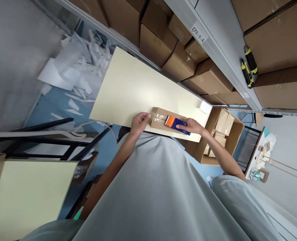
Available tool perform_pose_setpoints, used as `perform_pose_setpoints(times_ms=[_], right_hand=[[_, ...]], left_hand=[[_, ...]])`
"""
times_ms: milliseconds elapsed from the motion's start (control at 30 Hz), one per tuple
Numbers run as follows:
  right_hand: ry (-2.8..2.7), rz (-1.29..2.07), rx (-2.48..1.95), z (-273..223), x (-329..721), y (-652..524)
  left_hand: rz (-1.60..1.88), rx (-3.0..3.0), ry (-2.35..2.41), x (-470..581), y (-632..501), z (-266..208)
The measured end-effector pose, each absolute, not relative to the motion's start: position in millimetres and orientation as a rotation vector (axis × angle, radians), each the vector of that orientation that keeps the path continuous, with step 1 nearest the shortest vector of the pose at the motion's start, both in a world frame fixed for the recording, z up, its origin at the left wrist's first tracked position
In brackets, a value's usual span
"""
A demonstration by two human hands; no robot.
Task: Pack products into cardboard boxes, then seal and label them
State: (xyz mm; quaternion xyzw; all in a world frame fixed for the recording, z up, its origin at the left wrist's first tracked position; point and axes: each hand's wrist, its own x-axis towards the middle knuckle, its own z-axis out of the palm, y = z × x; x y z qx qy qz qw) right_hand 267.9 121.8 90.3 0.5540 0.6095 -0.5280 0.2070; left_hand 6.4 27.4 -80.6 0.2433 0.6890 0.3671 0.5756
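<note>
A small cardboard box (162, 114) lies on the pale yellow tabletop, with shiny clear tape across its left part. My right hand (192, 126) is closed around a blue and orange tape dispenser (176, 124), whose toothed orange end points left over the box. At the box's left end is my left hand (139, 122), thumb and fingers pinched together close to the edge. Whatever those fingertips may hold is too small to make out.
An open carton (233, 134) with smaller boxes inside stands right of the table (128, 83). A small white box (204, 107) sits at the table's right end. Shelved cartons (158, 40) line the far side; two yellow-black cutters (249, 67) lie on a shelf. Scrap foam (75, 63) covers the floor left.
</note>
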Motion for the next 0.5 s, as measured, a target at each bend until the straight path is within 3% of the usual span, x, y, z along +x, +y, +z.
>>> perform_pose_setpoints(times_ms=[167,500], right_hand=[[1.661,-1.426,1.553,93.5,256.0,125.1],[1.639,-1.317,1.559,91.5,255.6,122.5]], left_hand=[[0.884,0.408,1.443,14.3,24.8,-84.7],[0.687,0.744,1.649,10.0,5.7,-82.7]])
